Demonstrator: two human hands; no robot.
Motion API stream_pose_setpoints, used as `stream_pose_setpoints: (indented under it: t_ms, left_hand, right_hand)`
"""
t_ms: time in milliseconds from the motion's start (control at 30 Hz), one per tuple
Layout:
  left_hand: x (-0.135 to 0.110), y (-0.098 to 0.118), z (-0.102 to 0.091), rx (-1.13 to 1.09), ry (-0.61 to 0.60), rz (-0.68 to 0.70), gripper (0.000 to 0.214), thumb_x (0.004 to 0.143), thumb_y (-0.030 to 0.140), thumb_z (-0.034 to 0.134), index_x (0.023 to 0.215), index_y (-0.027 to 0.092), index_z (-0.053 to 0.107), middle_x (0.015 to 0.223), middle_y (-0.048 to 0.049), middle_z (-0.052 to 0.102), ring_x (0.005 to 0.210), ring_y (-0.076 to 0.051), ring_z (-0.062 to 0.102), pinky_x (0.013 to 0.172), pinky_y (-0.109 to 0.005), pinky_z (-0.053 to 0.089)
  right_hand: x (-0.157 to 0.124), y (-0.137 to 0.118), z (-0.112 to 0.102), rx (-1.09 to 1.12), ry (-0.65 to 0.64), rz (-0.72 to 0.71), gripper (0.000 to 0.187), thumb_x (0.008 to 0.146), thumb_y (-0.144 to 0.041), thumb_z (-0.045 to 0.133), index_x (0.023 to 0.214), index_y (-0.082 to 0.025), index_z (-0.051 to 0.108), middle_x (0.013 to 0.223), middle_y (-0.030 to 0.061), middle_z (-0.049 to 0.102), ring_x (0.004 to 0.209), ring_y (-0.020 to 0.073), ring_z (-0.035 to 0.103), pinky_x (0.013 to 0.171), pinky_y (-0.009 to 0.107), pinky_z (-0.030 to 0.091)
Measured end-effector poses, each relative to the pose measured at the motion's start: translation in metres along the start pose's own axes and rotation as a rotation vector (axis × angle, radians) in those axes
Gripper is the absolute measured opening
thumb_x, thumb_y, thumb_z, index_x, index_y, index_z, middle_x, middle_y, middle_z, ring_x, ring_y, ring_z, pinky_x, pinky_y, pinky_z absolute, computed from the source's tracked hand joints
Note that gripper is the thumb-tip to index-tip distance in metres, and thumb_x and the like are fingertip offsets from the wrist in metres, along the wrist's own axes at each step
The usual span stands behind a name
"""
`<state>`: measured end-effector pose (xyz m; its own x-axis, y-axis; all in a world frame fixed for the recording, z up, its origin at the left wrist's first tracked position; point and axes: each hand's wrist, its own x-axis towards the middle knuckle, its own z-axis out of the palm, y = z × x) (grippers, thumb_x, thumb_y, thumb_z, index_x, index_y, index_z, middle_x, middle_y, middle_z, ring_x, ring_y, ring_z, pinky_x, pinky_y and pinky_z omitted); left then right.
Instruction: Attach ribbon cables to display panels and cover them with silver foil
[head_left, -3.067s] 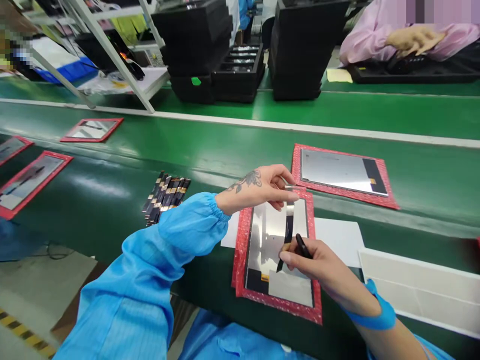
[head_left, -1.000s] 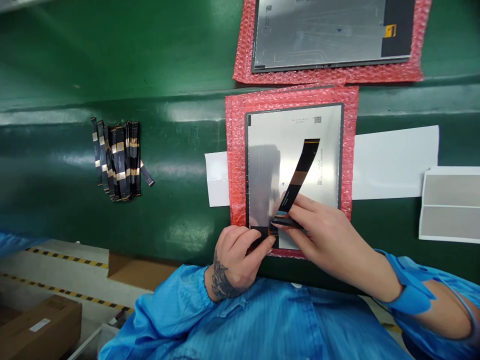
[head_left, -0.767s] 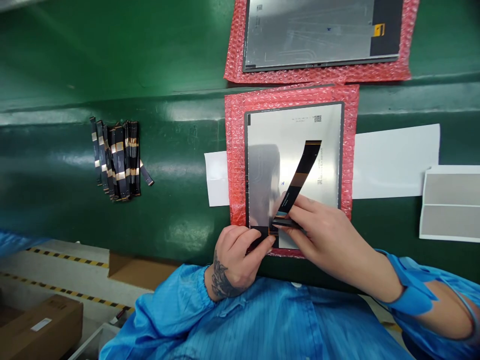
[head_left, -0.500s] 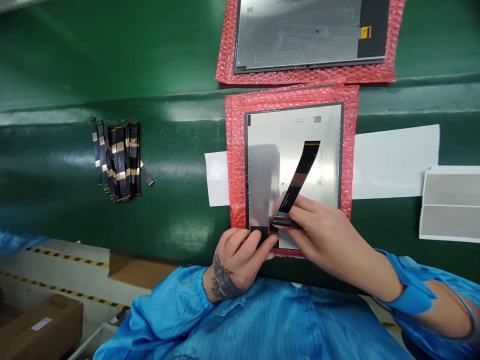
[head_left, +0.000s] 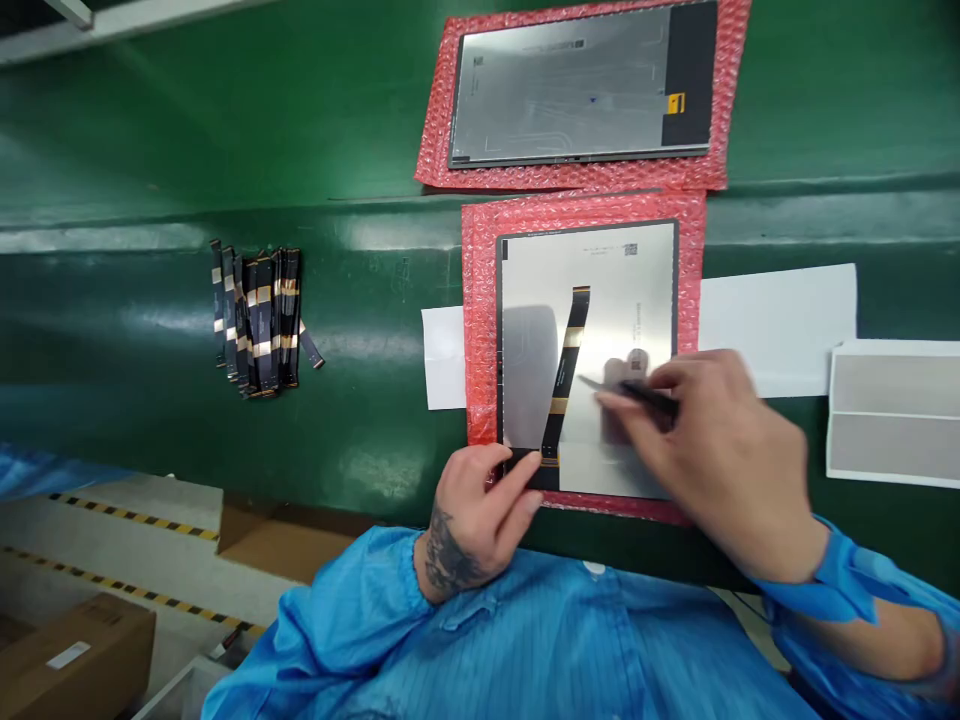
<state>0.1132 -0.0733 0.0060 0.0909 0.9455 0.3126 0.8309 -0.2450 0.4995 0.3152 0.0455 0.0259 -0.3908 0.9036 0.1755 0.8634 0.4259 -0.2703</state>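
Observation:
A silver display panel (head_left: 622, 290) lies on red bubble wrap (head_left: 480, 330) in front of me on the green belt. A black flex cable (head_left: 568, 365) with gold bands runs slantwise up the panel from its near edge. My left hand (head_left: 480, 500) presses with curled fingers on the panel's near left corner, at the cable's lower end. My right hand (head_left: 712, 450), blurred by motion, hovers over the panel's right half and grips a thin dark tool (head_left: 630, 392) that points left toward the cable.
A second panel (head_left: 570, 90) on red bubble wrap lies just beyond. A pile of several flex cables (head_left: 259, 320) rests on the belt at the left. White paper (head_left: 780, 320) sits under the wrap, a white tray (head_left: 892, 410) at the right. Cardboard boxes (head_left: 67, 650) below left.
My right hand has lifted off the cable's lower end and moved right and up with the tool. The cable now lies steeper on the panel. My left hand stays at the corner.

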Motion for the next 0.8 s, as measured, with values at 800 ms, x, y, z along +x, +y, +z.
stream_pose_setpoints:
  t_ms: [800]
  left_hand:
    - [0.029,-0.003,-0.035,-1.079,-0.082,-1.032,0.042,0.073,0.049,0.082,0.07,0.02,0.051,0.064,0.0038,0.055,0.057,-0.01,0.047,0.054,-0.022,0.04]
  right_hand:
    - [-0.015,0.025,-0.042,1.07,-0.492,0.91,0.052,0.061,-0.073,0.08,0.073,-0.026,0.062,0.053,-0.0054,0.041,0.043,0.0115,0.03,0.038,0.026,0.031]
